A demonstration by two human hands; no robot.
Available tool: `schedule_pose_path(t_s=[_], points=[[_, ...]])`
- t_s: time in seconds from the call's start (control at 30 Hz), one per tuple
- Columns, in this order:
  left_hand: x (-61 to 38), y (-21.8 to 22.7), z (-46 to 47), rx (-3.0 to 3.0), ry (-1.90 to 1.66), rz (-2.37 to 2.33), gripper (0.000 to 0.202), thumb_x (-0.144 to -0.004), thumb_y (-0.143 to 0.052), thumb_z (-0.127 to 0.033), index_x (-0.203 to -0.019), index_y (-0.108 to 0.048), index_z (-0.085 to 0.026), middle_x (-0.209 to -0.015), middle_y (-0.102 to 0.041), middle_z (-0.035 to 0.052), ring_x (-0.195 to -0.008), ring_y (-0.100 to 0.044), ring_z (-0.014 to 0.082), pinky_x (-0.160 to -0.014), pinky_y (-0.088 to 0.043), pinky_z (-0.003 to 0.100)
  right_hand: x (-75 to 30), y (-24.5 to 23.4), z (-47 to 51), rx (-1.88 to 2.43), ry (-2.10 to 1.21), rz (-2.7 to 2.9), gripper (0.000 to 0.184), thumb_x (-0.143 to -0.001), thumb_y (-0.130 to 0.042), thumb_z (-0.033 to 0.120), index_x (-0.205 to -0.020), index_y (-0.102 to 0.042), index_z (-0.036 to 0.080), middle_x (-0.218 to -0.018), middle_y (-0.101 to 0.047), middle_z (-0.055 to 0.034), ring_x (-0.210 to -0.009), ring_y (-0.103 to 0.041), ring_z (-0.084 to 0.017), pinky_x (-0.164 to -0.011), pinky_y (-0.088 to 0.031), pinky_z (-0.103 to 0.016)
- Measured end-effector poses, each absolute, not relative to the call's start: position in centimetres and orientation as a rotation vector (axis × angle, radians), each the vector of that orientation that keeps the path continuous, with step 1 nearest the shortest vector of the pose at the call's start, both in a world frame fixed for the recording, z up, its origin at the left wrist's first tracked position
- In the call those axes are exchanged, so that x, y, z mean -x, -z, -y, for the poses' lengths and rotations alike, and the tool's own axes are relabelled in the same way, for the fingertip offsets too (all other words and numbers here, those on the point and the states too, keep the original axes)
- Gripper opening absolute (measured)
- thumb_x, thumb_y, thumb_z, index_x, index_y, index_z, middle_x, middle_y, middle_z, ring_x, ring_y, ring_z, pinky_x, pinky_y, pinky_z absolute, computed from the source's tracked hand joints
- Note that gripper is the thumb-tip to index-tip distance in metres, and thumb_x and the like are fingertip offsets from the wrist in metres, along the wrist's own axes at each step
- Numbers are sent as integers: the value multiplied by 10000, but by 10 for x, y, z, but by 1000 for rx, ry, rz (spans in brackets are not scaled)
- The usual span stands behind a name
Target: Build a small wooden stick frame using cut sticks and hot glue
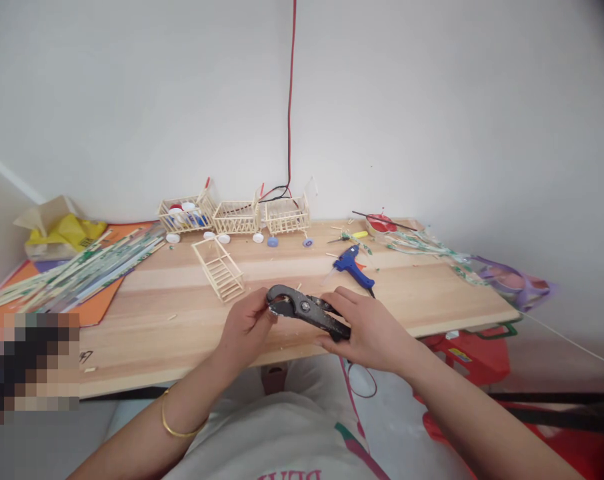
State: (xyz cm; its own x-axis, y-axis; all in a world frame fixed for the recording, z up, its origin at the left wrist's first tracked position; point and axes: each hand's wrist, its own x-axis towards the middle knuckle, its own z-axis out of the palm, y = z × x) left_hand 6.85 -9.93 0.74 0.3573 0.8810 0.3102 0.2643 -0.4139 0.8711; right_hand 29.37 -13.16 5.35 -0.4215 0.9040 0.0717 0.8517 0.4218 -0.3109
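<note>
My right hand (362, 327) is wrapped around the handles of a black pipe cutter (306, 308) with a hooked jaw and a scuffed blade. The tool is held over the table's front edge, its jaw pointing left. Beside that jaw, my left hand (247, 327) is closed, fingers pinched together; what lies in them is hidden. A small open frame of thin wooden sticks (218, 270) rests on the table just beyond my left hand. Farther right lies a blue glue gun (353, 268), its nozzle toward the left.
Three small stick carts (186, 217), (237, 219), (287, 217) stand along the wall. Packs of wooden sticks (97, 267) cover an orange sheet (99, 310) at left. A yellow-handled screwdriver (358, 235), a red bowl (382, 224) and plastic wrappers (432, 248) lie at back right.
</note>
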Motion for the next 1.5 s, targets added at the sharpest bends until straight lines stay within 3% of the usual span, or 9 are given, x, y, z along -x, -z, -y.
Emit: schedule_pose_path(t_s=[0.43, 0.67, 0.83, 1.2, 1.5], points=[[-70, -10, 100, -1876, -1080, -979, 152, -829, -424, -167, -759, -558, -184, -662, -535, -6, -641, -485, 131, -621, -393, 245, -294, -55, 131, 1528, -433, 2448, 468, -737, -627, 482, -1089, -539, 186, -944, -593, -80, -853, -585, -224, -721, -455, -320], [-71, -8, 100, -1856, -1080, -996, 176, -857, -434, -230, -742, -557, -181, -643, -516, -10, -626, -480, 129, -617, -390, 246, -294, -50, 130, 1569, -355, 2466, 339, -761, -584, 487, -908, -538, 185, -862, -616, -54, -747, -587, -189, -635, -416, -269], [-72, -9, 98, -1842, -1066, -1026, 173, -863, -444, -248, -820, -596, -179, -656, -514, -13, -639, -473, 133, -619, -388, 243, -294, -45, 123, 1552, -248, 2513, 366, -787, -514, 554, -811, -510, 189, -777, -616, -49, -681, -579, -181, -591, -375, -262], [-80, -5, 93, -1703, -1107, -1042, 179, -841, -491, -276, -816, -634, -173, -623, -501, -18, -622, -472, 128, -609, -397, 236, -298, -36, 114, 1562, -185, 2580, 355, -809, -496, 537, -867, -511, 187, -816, -641, -61, -712, -604, -192, -601, -370, -264], [-78, -3, 91, -1699, -1051, -915, 230, -882, -445, -316, -942, -614, -172, -633, -468, -24, -606, -415, 117, -589, -360, 232, -299, -39, 114, 1557, -190, 2604, 400, -804, -478, 576, -883, -520, 187, -839, -636, -69, -743, -601, -199, -628, -380, -272]])
